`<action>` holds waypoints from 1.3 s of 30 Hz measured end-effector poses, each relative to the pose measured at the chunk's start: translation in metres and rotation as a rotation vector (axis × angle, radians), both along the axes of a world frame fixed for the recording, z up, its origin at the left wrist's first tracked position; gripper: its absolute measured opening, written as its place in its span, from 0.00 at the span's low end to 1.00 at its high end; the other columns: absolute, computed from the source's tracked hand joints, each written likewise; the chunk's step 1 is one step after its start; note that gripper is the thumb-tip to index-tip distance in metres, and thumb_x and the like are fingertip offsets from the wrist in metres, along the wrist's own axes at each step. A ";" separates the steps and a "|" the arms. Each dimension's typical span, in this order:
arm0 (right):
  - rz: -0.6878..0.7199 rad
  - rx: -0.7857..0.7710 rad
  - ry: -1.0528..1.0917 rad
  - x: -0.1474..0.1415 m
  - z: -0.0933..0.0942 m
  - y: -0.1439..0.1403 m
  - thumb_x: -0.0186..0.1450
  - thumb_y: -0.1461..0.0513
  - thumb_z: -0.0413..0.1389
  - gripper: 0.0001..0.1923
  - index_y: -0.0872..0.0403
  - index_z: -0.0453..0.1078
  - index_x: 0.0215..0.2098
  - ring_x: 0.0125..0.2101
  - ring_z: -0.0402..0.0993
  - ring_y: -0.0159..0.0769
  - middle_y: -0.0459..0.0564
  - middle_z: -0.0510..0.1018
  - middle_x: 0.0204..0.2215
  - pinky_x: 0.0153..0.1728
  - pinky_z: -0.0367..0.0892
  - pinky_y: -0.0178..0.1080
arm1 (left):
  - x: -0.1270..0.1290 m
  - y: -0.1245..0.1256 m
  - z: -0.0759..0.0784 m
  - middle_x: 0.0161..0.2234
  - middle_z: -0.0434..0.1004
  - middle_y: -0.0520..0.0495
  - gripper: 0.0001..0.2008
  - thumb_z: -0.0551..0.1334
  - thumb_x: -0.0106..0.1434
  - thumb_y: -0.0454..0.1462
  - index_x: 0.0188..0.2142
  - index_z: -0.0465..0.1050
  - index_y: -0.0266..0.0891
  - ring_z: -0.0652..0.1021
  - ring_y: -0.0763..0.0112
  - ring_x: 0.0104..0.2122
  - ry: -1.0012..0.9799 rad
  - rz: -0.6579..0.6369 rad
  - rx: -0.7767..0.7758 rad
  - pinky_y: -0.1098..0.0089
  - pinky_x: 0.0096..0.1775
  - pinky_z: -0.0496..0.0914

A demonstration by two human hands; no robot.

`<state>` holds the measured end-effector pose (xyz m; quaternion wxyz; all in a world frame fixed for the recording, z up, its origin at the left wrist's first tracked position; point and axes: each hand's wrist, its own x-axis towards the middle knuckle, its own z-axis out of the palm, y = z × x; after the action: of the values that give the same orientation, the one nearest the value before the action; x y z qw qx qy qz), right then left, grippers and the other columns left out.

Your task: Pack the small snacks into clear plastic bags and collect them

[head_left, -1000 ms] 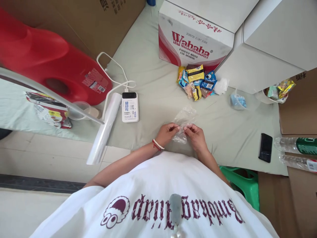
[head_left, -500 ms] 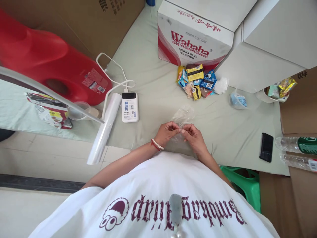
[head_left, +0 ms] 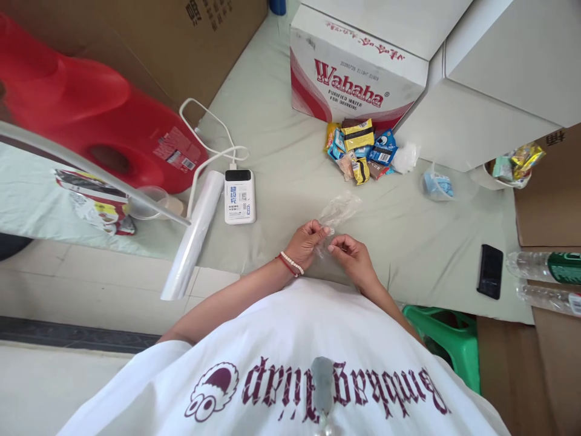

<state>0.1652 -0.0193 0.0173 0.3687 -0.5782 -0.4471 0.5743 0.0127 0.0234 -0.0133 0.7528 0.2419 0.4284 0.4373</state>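
Note:
A thin clear plastic bag [head_left: 340, 209] is pinched near its edge by my left hand [head_left: 308, 241], thumb pressed on the fingers. It lies crumpled, spreading beyond the hand over the cloth. Close by on the right, my right hand [head_left: 356, 259] has its thumb and fingertips drawn together in a pinch; whether a bit of film is between them is too small to tell. Farther off, in front of a Wahaha carton [head_left: 356, 79], sits a pile of small wrapped snacks [head_left: 358, 148].
On the left are a roll of clear bags [head_left: 193, 236], a white power bank [head_left: 239, 197] with a cable, and a large red jug [head_left: 104, 121]. A clear cup with a blue packet [head_left: 438, 183], a snack tub [head_left: 503, 178], a phone [head_left: 490, 271] and bottles [head_left: 535, 265] lie right.
My hands, which met at the fingertips on the bag, have moved slightly apart. The right hand has shifted a little down and away, and the bag stays with the left.

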 end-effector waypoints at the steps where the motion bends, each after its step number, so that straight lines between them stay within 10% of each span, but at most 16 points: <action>1: -0.020 -0.010 0.030 0.000 -0.001 0.000 0.63 0.49 0.64 0.14 0.50 0.72 0.33 0.28 0.65 0.33 0.43 0.72 0.27 0.32 0.63 0.37 | 0.000 0.000 0.000 0.19 0.56 0.61 0.35 0.79 0.42 0.57 0.23 0.57 0.41 0.59 0.81 0.21 0.000 -0.001 -0.006 0.73 0.25 0.55; 17: -0.224 0.038 0.113 0.016 -0.017 0.002 0.62 0.51 0.66 0.14 0.50 0.70 0.32 0.27 0.60 0.30 0.41 0.67 0.26 0.31 0.58 0.35 | -0.007 0.003 -0.006 0.19 0.60 0.58 0.37 0.71 0.45 0.68 0.23 0.59 0.42 0.63 0.78 0.20 0.041 0.172 -0.027 0.70 0.25 0.59; 24: 0.038 0.096 0.047 -0.006 -0.002 0.010 0.60 0.51 0.68 0.13 0.50 0.78 0.36 0.30 0.64 0.32 0.44 0.74 0.31 0.33 0.61 0.37 | 0.016 -0.004 -0.003 0.18 0.58 0.57 0.36 0.68 0.49 0.68 0.19 0.59 0.41 0.61 0.77 0.21 0.119 0.141 0.080 0.70 0.24 0.56; 33: -0.221 -0.068 0.312 0.012 -0.014 0.013 0.57 0.49 0.70 0.17 0.51 0.74 0.31 0.24 0.57 0.27 0.42 0.69 0.27 0.28 0.55 0.35 | 0.005 0.006 0.002 0.18 0.49 0.58 0.38 0.65 0.53 0.69 0.19 0.52 0.42 0.54 0.78 0.20 0.079 0.189 0.061 0.70 0.24 0.50; 39: -0.347 -0.070 0.298 0.056 -0.009 0.002 0.56 0.50 0.71 0.18 0.51 0.71 0.30 0.26 0.55 0.28 0.42 0.64 0.26 0.25 0.55 0.33 | -0.021 0.016 0.002 0.20 0.48 0.59 0.36 0.79 0.46 0.50 0.20 0.48 0.41 0.53 0.80 0.22 0.274 -0.094 0.215 0.72 0.26 0.50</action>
<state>0.2216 -0.0168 0.0080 0.5036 -0.5677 -0.2614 0.5964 -0.0083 0.0390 -0.0109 0.6768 0.3981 0.4661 0.4077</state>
